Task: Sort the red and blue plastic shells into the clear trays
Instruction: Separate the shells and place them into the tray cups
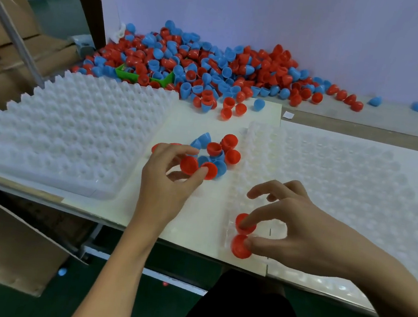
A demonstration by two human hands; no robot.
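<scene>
On the counter, in the head view, we see two clear dimpled trays: an upturned left tray and a right tray. Between them lies a small cluster of glossy dome-shaped shells. Our left hand pinches one red shell there. Our right hand fingers two red shells in the right tray's near corner. Behind the trays sprawls a big heap.
</scene>
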